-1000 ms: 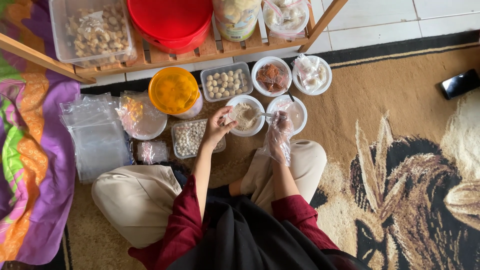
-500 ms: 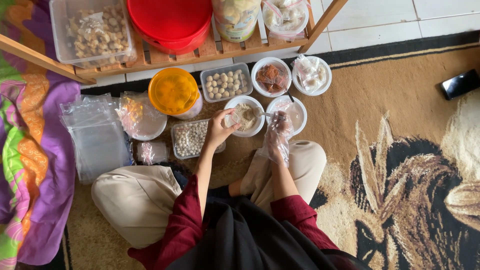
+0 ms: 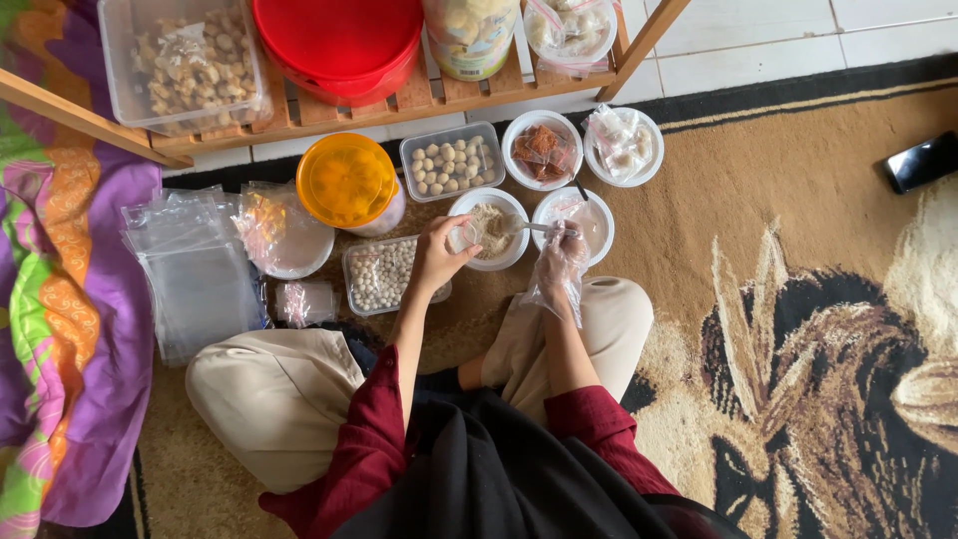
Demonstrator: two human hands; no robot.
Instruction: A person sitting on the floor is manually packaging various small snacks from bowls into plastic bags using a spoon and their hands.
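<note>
Sitting cross-legged on a brown patterned carpet (image 3: pixel 758 200), a person in beige trousers and dark red sleeves works over a cluster of small dishes. The left hand (image 3: pixel 436 258) is bare and closed around a small clear bag (image 3: pixel 461 237), pinching it at the near left rim of a white bowl of beige powder (image 3: pixel 491 228). The right hand (image 3: pixel 561 256), covered by a loose clear plastic glove, grips the handle of a spoon (image 3: pixel 529 228) whose head reaches left into that same bowl. Just right of it, touching, is another white bowl (image 3: pixel 591 222), partly hidden by the gloved hand.

Beyond these, farther away, stand a clear rectangular tub of pale round balls (image 3: pixel 452 163), a white bowl of reddish-brown pieces (image 3: pixel 541 150) and a white bowl holding small filled bags (image 3: pixel 621 145). Left of the powder bowl is a jar with an orange lid (image 3: pixel 346 180), and near to it a second clear tub of smaller white balls (image 3: pixel 379 274), just beside the left wrist. A stack of empty clear bags (image 3: pixel 195 269) lies farther left, next to a bright striped cloth (image 3: pixel 60 329). A low wooden shelf (image 3: pixel 419 95) along the far edge carries a red container (image 3: pixel 339 40) and a clear box of snacks (image 3: pixel 185 60). A dark phone (image 3: pixel 923 162) lies well apart at the far right.
</note>
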